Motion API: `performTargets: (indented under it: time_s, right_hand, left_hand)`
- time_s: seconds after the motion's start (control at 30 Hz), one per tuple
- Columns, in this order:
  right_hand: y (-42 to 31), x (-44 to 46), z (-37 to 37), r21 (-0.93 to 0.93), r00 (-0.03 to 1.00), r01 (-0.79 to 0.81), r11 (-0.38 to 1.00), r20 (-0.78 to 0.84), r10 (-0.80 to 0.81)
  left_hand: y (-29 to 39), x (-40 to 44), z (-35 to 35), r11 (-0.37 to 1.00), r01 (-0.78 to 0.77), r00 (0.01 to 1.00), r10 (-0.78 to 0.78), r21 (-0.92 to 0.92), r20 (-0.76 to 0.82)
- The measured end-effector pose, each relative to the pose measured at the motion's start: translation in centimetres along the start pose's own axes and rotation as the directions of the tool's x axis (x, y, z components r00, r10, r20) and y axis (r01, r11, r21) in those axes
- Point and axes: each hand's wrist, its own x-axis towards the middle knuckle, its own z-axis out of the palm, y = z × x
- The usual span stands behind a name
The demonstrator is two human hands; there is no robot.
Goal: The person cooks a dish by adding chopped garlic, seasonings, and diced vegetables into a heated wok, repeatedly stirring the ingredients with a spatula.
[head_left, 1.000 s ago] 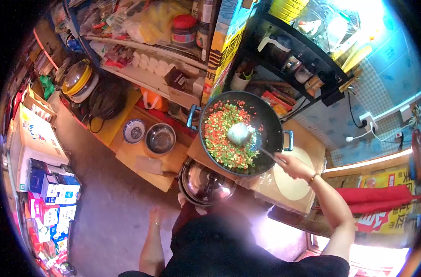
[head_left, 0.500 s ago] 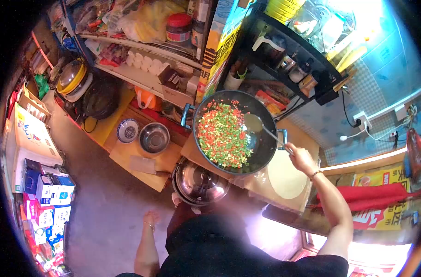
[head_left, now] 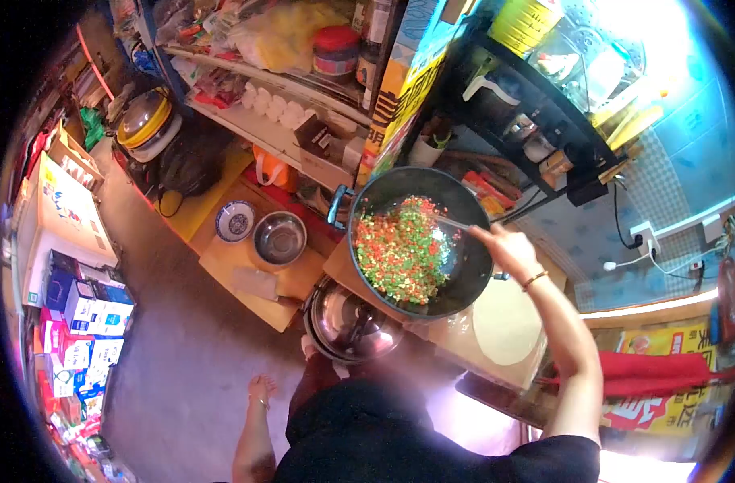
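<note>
I've got the R hand (head_left: 506,249) clamped on the ladle (head_left: 454,223), right of centre frame; the L hand (head_left: 261,388) hangs well apart, lower left of centre, fingers loose, nothing in it. Chopped veg (head_left: 403,253), red + green, sits mid-frame in the wok (head_left: 472,278), heaped toward frame-left, w/ dark base bare on the right. Can't make out the ladle's head, prob. in the veg. To stir well, I'd go low, scrape the base, fold inward from the rim, + ease off nr the edge so bits don't spill.
</note>
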Motion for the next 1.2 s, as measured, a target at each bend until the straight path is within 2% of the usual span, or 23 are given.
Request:
performTargets:
  time_s: [0.03, 0.13, 0.2, 0.23, 0.3, 0.33, 0.4, 0.47, 0.53, 0.57, 0.6, 0.63, 0.7, 0.73, 0.77, 0.8, 0.9, 0.97, 1.0, 1.07, 1.1, 1.13, 1.2]
  right_hand:
    - [0.5, 0.3, -0.3, 0.023, 0.993, 0.012, 1.0, -0.121, -0.009]
    - [0.0, 2.2, -1.5, -0.014, 0.989, 0.035, 0.999, -0.146, -0.037]
    - [-1.9, 1.9, -1.6, -0.081, 0.995, 0.102, 0.991, 0.012, -0.102]
    - [-2.1, 0.9, -1.1, -0.065, 0.976, 0.216, 0.974, -0.008, -0.217]
    - [-2.4, -1.6, -1.8, -0.085, 0.98, 0.183, 0.979, 0.09, -0.175]
    - [-1.8, -2.6, -2.7, -0.089, 0.977, 0.181, 0.979, 0.129, -0.169]
    - [0.0, -3.3, -3.9, -0.041, 0.993, 0.04, 0.998, 0.114, -0.035]
    - [1.6, -2.5, -2.4, 0.007, 0.998, -0.056, 0.998, -0.013, 0.056]
    - [1.0, -1.1, -1.7, -0.031, 0.991, -0.125, 0.992, -0.048, 0.124]
    - [0.4, -0.5, -1.1, -0.024, 0.99, -0.136, 0.99, 0.033, 0.137]
    - [-0.3, -0.2, -0.7, -0.016, 0.982, -0.148, 0.989, 0.116, 0.149]
    - [-1.1, -0.9, -1.0, -0.025, 0.989, -0.061, 0.998, 0.131, 0.064]
    - [-1.2, -2.6, -1.9, 0.044, 0.977, -0.025, 0.999, 0.211, 0.015]
    - [-0.6, -3.2, -2.4, 0.062, 0.971, -0.005, 0.998, 0.238, -0.01]
    - [-0.2, -3.4, -3.1, 0.028, 0.956, -0.056, 0.998, 0.289, 0.045]
    - [1.2, -3.6, -2.4, 0.062, 0.968, -0.105, 0.993, 0.236, 0.088]
    - [4.8, -3.9, -1.4, 0.036, 0.974, -0.058, 0.998, 0.22, 0.048]
    - [5.5, -3.8, -1.9, 0.133, 0.838, 0.039, 0.99, 0.536, -0.105]
    - [4.4, -3.7, -2.6, 0.131, 0.685, -0.141, 0.981, 0.728, 0.001]
    - [3.1, -4.6, -0.3, 0.367, 0.635, -0.324, 0.872, 0.768, -0.087]
    - [1.4, -4.9, 0.3, 0.424, 0.699, -0.293, 0.857, 0.707, -0.11]
    - [-0.7, -4.8, 0.9, 0.477, 0.758, -0.257, 0.84, 0.638, -0.131]
    - [-4.1, -3.6, 4.5, 0.628, 0.817, -0.308, 0.715, 0.559, -0.139]
  left_hand:
    - [-0.5, -0.1, -0.5, 1.0, 0.001, 1.0, -0.001, 0.001, -0.009]
    - [-1.3, 0.6, -0.6, 0.998, -0.051, 0.998, 0.051, -0.021, -0.033]
    - [-1.7, 1.2, -1.2, 0.995, 0.065, 0.996, -0.061, -0.074, 0.058]
    - [-2.4, 2.2, -1.8, 0.995, 0.065, 0.996, -0.061, -0.07, 0.058]
    - [-3.5, 3.9, -2.6, 0.958, 0.139, 0.982, -0.1, -0.251, 0.161]
    - [-2.8, 3.2, -2.1, 0.958, 0.141, 0.981, -0.101, -0.249, 0.166]
    - [-2.3, 1.7, -0.6, 0.993, 0.021, 0.996, -0.01, -0.12, 0.084]
    - [-2.4, 1.9, -0.8, 0.987, 0.055, 0.994, -0.039, -0.154, 0.1]
    - [-2.3, 2.2, -0.9, 0.979, 0.085, 0.991, -0.065, -0.185, 0.115]
    - [-2.3, 2.3, -0.7, 0.996, 0.049, 0.995, -0.042, -0.079, 0.086]
    - [-2.2, 2.4, -0.6, 0.999, 0.016, 0.998, -0.018, 0.03, 0.059]
    - [-2.8, 3.7, -1.2, 0.999, 0.019, 0.998, -0.021, 0.034, 0.061]
    - [-3.8, 6.1, -2.4, 0.997, -0.018, 0.981, 0.003, 0.077, 0.192]
    - [-3.4, 5.5, -2.1, 0.997, -0.011, 0.982, -0.004, 0.08, 0.19]
    - [-3.0, 5.2, -1.6, 0.999, 0.012, 0.986, -0.018, 0.041, 0.167]
    - [-2.3, 4.9, -0.8, 1.0, 0.031, 0.989, -0.03, -0.002, 0.147]
    - [-1.0, 4.8, 0.4, 0.999, 0.026, 0.992, -0.023, -0.024, 0.121]
    - [-0.1, 3.4, 1.2, 0.998, -0.018, 0.995, 0.024, -0.064, 0.093]
    - [0.3, 2.8, 1.3, 0.994, -0.064, 0.995, 0.07, -0.091, 0.07]
    - [0.2, 3.0, 0.6, 0.99, -0.136, 0.981, 0.14, -0.04, 0.136]
    - [-0.3, 2.9, 0.4, 0.978, -0.207, 0.957, 0.202, 0.006, 0.206]
    - [-0.8, 2.9, 0.4, 0.978, -0.208, 0.957, 0.204, -0.003, 0.208]
    - [-2.0, 2.2, -0.1, 1.0, 0.02, 1.0, -0.02, 0.006, 0.02]
